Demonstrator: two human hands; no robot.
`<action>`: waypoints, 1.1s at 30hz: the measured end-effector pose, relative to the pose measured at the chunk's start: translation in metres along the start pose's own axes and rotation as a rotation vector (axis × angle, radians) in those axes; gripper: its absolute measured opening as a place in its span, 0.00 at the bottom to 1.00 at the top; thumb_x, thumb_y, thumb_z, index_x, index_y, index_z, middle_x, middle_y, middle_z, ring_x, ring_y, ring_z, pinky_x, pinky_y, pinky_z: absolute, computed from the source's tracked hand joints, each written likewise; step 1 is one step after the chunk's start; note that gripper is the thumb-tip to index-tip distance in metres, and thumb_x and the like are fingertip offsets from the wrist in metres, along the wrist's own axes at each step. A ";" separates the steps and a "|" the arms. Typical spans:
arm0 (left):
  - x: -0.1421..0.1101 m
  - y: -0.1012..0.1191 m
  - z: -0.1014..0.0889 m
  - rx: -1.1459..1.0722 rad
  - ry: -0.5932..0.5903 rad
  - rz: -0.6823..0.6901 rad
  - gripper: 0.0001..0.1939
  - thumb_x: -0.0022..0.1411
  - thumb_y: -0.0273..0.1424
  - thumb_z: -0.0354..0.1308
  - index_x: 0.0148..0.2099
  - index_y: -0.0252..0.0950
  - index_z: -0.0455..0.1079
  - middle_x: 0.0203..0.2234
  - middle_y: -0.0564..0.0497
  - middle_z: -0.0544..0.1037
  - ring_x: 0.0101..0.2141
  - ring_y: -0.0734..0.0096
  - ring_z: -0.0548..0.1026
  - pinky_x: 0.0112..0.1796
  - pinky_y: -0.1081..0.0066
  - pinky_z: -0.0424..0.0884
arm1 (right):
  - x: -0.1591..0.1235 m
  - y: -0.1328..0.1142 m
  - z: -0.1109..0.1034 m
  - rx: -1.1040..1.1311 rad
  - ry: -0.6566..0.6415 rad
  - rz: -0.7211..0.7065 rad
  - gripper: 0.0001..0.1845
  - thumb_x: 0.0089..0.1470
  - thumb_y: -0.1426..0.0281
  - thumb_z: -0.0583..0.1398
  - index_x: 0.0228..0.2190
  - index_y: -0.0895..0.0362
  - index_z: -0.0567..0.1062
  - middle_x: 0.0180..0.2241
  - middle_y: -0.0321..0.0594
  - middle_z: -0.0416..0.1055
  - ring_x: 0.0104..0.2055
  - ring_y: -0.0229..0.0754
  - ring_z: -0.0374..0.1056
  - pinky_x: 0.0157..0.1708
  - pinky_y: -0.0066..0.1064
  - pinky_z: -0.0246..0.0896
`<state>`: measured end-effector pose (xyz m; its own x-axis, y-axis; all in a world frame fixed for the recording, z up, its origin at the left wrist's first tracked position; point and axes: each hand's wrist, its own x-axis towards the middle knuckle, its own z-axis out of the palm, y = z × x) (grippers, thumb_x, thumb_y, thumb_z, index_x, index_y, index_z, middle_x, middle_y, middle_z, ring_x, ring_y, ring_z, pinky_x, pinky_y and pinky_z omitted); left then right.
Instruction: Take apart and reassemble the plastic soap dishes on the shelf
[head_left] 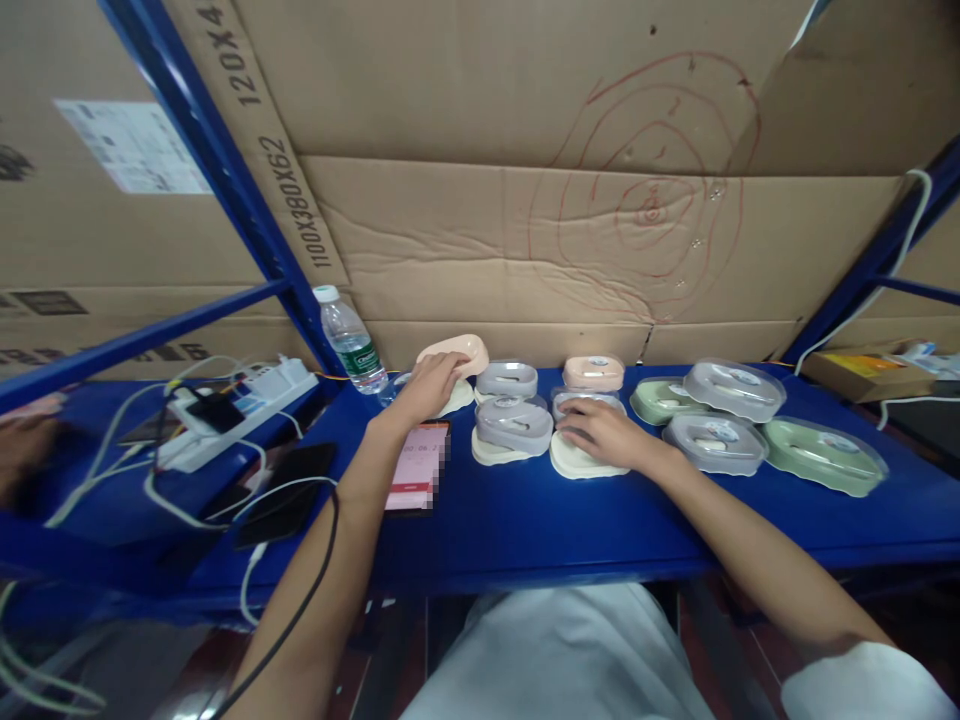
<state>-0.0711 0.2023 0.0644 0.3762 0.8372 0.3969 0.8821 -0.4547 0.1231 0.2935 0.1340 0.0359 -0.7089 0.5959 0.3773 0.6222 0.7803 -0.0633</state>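
Clamping peach box [456, 344] in left hand [430, 385] toward 1 o'clock, lying lengthwise roughly 9-to-3; farther from right hand [601, 430], can't tell grip there

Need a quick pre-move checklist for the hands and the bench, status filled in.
1. Left hand at the peach dish: ok, fingers over it.
2. Right hand grip secure: cannot tell, the hand covers its own contact.
3. Left forearm clear of the black cable: not ok, the cable crosses it in view.
4. Phone screen on: ok, lit.
5. Phone digits fully readable: not ok, partly pixelated.
6. Bottle capped: ok, white cap on.
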 end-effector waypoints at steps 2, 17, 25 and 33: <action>-0.001 0.001 -0.002 0.010 0.029 -0.013 0.21 0.77 0.33 0.42 0.66 0.40 0.65 0.66 0.43 0.71 0.65 0.56 0.66 0.64 0.56 0.59 | 0.000 0.001 0.001 0.006 0.001 0.003 0.14 0.70 0.66 0.57 0.47 0.55 0.82 0.54 0.49 0.76 0.55 0.53 0.75 0.55 0.45 0.71; -0.009 -0.006 -0.002 0.148 0.015 -0.223 0.21 0.70 0.29 0.48 0.62 0.40 0.69 0.60 0.38 0.76 0.62 0.44 0.71 0.58 0.48 0.64 | -0.002 0.008 0.007 -0.015 0.001 -0.020 0.16 0.66 0.74 0.59 0.51 0.53 0.81 0.59 0.48 0.75 0.58 0.54 0.74 0.57 0.45 0.71; -0.008 0.012 -0.013 0.043 0.030 -0.112 0.26 0.70 0.29 0.49 0.68 0.40 0.64 0.59 0.38 0.77 0.61 0.44 0.72 0.61 0.44 0.60 | -0.001 0.012 0.003 -0.005 -0.022 -0.004 0.35 0.49 0.90 0.55 0.53 0.52 0.80 0.60 0.44 0.76 0.60 0.50 0.74 0.58 0.42 0.67; -0.008 0.037 -0.012 -0.242 -0.130 0.148 0.23 0.67 0.42 0.59 0.61 0.40 0.70 0.56 0.44 0.79 0.56 0.54 0.77 0.57 0.60 0.70 | -0.001 0.008 -0.002 -0.151 0.055 0.127 0.26 0.57 0.87 0.57 0.51 0.53 0.80 0.54 0.44 0.79 0.55 0.52 0.73 0.56 0.43 0.62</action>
<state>-0.0446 0.1753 0.0772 0.5426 0.7811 0.3091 0.7275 -0.6209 0.2919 0.2998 0.1399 0.0369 -0.6049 0.6734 0.4249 0.7513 0.6596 0.0242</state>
